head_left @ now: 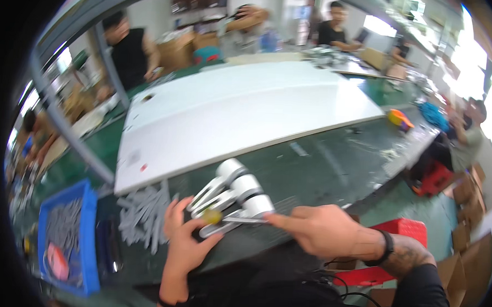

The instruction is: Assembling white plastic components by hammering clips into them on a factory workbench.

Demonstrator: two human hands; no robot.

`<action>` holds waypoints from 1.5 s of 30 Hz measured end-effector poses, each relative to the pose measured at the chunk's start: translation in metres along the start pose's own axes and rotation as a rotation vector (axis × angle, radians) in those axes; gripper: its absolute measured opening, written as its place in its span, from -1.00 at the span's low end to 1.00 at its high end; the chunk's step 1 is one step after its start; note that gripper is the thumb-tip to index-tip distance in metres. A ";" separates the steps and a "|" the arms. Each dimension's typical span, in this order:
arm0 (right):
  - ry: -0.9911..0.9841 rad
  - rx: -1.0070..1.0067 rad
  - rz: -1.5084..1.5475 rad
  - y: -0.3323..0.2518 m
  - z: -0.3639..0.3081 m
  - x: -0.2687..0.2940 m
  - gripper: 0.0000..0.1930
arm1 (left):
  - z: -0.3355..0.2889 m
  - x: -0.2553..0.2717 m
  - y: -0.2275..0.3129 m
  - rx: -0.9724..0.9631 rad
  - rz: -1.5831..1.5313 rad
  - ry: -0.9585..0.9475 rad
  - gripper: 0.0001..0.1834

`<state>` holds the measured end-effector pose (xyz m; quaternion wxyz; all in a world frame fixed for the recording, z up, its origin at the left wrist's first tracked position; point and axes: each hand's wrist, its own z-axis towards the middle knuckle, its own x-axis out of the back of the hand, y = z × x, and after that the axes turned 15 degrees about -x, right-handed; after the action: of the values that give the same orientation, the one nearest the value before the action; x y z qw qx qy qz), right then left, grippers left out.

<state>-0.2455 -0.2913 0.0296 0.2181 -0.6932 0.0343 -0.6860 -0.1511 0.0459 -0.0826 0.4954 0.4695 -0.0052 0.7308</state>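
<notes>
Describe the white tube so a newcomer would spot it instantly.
Find the large white board on the green table. Below its near edge, between left hand and right hand, is the white tube; black bands distinguish it from the grey strips.

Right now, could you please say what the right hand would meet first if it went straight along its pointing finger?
The right hand would probably meet the white, black-banded cylinder; whether they already touch is unclear.

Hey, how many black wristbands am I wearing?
2: one wristband on your left wrist, another wristband on your right wrist.
</notes>
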 end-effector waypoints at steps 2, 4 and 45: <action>0.043 0.041 0.067 -0.014 0.000 0.001 -0.30 | -0.009 -0.002 -0.008 -0.025 0.000 0.012 -0.57; 0.073 0.087 0.136 -0.017 0.002 -0.016 -0.29 | -0.006 -0.003 0.002 0.131 -0.132 0.015 -0.56; 0.923 -0.266 0.165 0.129 -0.004 -0.074 -0.81 | 0.000 -0.021 0.043 -0.395 0.428 0.068 -0.85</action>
<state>-0.2208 -0.3831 -0.0848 0.1435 -0.3335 0.2696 -0.8919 -0.1808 0.0089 -0.0775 0.4117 0.3277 -0.2297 0.8188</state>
